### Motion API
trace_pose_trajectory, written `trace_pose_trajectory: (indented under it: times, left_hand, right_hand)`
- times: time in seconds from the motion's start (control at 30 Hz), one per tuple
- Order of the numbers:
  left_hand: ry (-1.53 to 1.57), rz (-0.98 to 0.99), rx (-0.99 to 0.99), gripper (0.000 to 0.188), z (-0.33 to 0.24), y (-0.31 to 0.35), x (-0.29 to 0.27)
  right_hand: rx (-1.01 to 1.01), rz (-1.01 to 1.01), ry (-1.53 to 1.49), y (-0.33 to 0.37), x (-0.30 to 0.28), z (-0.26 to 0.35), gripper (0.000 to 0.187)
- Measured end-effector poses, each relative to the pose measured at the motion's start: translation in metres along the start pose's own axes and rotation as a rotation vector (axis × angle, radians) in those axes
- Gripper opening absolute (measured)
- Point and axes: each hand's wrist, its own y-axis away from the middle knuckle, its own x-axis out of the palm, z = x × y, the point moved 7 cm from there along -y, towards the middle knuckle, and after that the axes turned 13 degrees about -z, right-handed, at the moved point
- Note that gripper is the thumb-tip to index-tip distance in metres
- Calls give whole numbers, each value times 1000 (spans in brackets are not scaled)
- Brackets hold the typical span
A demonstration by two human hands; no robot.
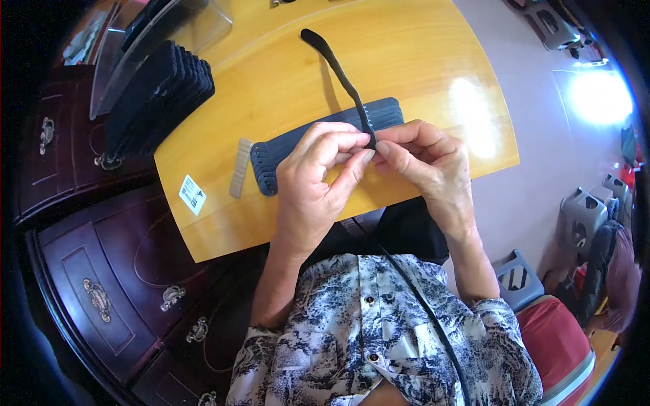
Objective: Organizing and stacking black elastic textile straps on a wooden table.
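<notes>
Both hands meet over a yellow wooden board [284, 74]. My left hand [315, 172] and my right hand [423, 162] pinch the near end of a long dark strap [338, 71], which rises away from me toward the board's far edge. Under the hands lies a flat row of similar dark blue straps [284, 152], stacked side by side. A small grey ribbed strip [239, 168] lies just left of that row.
A tall fanned stack of dark pieces [159, 95] stands at the board's far left, beside a clear plastic cover [162, 34]. A dark wooden cabinet with metal handles [101, 271] is at the left. Grey stools [582, 216] and a red cushion [558, 338] are at the right.
</notes>
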Motion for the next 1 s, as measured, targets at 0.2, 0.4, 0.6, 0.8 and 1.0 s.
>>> trace_pose_trajectory:
  times: [0.2,0.4,0.6,0.8,1.0]
  left_hand:
    - [-33,10,27,14,0,0,0]
    - [-103,-26,102,17,-5,1,0]
    - [-145,-47,160,17,-4,2,-1]
    - [-217,-7,167,17,-4,3,1]
    - [-266,-17,199,17,-6,2,3]
  right_hand:
    - [14,29,-37,1,2,-1,17]
    - [30,20,-6,0,2,-2,16]
    - [-24,-8,-20,1,5,-1,15]
    - [-51,-68,-3,0,5,-2,15]
    - [-109,-130,173,1,1,2,14]
